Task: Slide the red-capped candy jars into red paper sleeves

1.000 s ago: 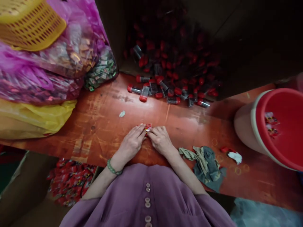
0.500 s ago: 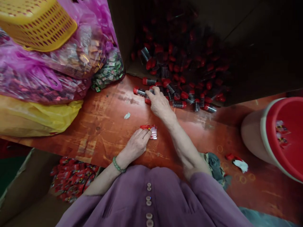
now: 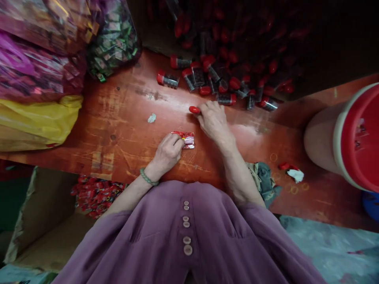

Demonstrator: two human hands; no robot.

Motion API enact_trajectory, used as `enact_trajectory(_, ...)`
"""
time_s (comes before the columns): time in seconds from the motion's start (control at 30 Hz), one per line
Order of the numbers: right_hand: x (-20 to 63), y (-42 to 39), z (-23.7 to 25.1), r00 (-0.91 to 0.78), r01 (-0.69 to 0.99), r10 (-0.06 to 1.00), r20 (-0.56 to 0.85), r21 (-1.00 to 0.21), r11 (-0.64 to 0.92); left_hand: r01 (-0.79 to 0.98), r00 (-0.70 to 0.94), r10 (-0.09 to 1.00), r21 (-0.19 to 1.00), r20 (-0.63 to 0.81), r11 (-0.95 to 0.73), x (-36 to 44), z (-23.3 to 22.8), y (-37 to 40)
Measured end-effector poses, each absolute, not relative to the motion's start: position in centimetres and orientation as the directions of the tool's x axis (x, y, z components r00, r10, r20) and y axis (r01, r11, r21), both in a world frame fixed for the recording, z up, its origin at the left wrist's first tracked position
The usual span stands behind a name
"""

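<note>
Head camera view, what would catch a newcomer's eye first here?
Likely the heap of red-capped vials spilling onto the far edge of the worn red table. At the centre, the right hand grips one vial while the left hand pins a red packet. A red bucket sits at right.

Right hand [image 3: 213, 120] hides tube body, only red cap [image 3: 194, 109] visible; bucket [image 3: 340, 134] cut off right.
</note>
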State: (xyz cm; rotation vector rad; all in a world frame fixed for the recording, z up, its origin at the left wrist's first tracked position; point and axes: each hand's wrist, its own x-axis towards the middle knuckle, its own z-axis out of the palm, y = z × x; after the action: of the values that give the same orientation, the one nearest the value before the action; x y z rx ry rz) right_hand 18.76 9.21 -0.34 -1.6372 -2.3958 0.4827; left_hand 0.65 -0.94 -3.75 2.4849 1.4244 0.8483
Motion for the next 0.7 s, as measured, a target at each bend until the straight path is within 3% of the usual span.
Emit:
enact_trajectory(0.1,20.4,6.2,0.4,-0.315,0.773,0.948,-0.034,-0.589,0.236,0.747,0.371,0.859,0.435,0.354,-0.502,0.6,-3.5,-1.0)
enact_trajectory(0.2,21.3,3.5,0.0,-0.266,0.589,0.963,-0.053,-0.800,0.118,0.761,0.407,0.855,0.399,0.321,-0.512,0.6,-3.2,-1.2)
enact_trajectory(0.3,21.5,1.6,-0.7,-0.266,0.396,0.955,-0.128,-0.918,-0.013,0.780,0.400,0.850,0.358,0.344,-0.513,0.6,-3.3,-1.3)
enact_trajectory(0.43,21.4,0.2,-1.4,-0.294,0.227,0.938,-0.182,-0.967,-0.117,0.767,0.311,0.869,0.439,0.385,-0.469,0.6,-3.6,-1.1)
enact_trajectory(0.6,21.5,-0.1,-2.4,-0.257,0.099,0.946,-0.199,-0.979,-0.179,0.604,0.277,0.914,0.687,0.296,-0.405,0.5,-3.5,-0.7)
enact_trajectory(0.7,21.6,-0.2,-2.6,-0.241,0.075,0.949,-0.205,-0.979,-0.192,0.552,0.290,0.925,0.747,0.246,-0.371,0.4,-3.1,-0.5)
